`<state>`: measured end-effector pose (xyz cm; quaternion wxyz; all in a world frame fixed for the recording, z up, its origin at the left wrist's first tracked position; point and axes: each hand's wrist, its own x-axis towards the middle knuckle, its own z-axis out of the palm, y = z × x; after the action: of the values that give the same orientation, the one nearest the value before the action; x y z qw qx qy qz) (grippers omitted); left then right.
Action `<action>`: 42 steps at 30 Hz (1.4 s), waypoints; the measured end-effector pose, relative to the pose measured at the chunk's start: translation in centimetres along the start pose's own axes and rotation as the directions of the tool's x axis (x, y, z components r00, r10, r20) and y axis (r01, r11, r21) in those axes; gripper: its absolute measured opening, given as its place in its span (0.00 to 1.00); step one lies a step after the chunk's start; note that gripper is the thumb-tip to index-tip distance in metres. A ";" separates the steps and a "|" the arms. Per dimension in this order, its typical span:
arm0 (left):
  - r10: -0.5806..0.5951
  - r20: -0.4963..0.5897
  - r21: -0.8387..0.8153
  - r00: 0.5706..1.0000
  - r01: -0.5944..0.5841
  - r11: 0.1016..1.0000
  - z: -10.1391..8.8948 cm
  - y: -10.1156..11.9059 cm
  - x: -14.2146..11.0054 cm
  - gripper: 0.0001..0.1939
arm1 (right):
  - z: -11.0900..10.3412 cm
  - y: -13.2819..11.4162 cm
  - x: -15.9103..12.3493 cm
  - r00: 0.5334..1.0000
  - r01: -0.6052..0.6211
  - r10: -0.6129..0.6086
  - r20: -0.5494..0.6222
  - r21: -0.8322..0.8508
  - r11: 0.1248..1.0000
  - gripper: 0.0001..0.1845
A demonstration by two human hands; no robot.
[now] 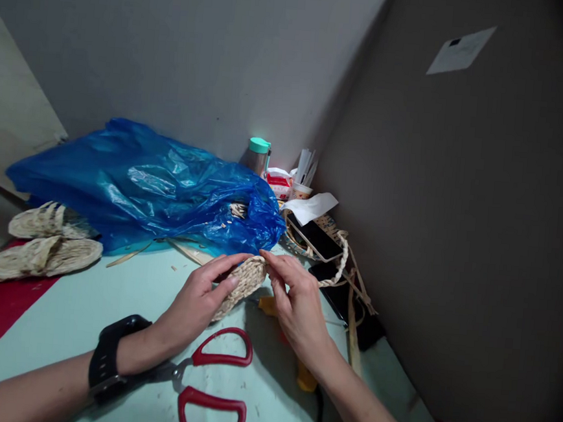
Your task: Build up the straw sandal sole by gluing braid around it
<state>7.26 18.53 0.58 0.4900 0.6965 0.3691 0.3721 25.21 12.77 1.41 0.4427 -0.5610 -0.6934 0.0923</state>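
A woven straw slipper sole (247, 278) is held tilted above the table. Along its left side, my left hand (196, 302) is closed on it, thumb on the near face and fingers over the top edge. My right hand (298, 303) pinches its far upper end between bent fingers and thumb; the fingertips partly hide that end. Red-handled scissors (223, 360) lie below, their blades running under my left wrist. A yellow tool (306, 377), apparently with a black cord, lies partly hidden beneath my right hand and forearm.
A blue plastic bag (167, 182) spreads across the back. Two straw slippers (38, 260) lie at left, partly on red cloth. At right are a phone (316, 236), a basket, a straw braid (342, 261) and loose strips. A flask (257, 157) and a cup (301, 191) stand by the wall.
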 end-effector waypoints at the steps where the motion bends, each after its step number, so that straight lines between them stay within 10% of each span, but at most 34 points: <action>1: -0.013 0.021 -0.004 1.000 0.013 1.000 0.0 0.1 0.0 0.19 | -0.1 0.0 0.0 1.000 0.011 -0.011 0.020 -0.008 1.000 0.19; 12: -0.136 0.012 -0.213 0.991 0.136 0.968 0.2 1.3 0.1 0.07 | -0.2 -1.1 -0.1 0.968 0.175 -0.170 0.185 -0.008 0.985 0.30; 20: -0.370 -0.028 -0.559 0.929 0.293 0.776 0.0 1.9 0.7 0.10 | -2.4 -2.6 -0.3 0.979 0.060 -0.052 -0.198 0.036 0.998 0.10; 27: -0.387 0.003 -0.686 0.922 0.283 0.670 0.3 3.1 0.0 0.06 | 0.9 -2.6 -0.7 0.987 -0.098 0.077 0.140 0.156 0.983 0.08; 42: -0.378 0.346 -0.536 0.859 0.512 0.671 -2.3 2.3 0.6 0.12 | -0.8 -2.6 -0.5 0.935 -0.152 0.077 0.345 0.196 0.969 0.10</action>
<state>5.85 19.48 3.44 0.7994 0.4225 0.3349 0.2651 23.90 11.09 3.23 0.3715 -0.5244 -0.7099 0.2882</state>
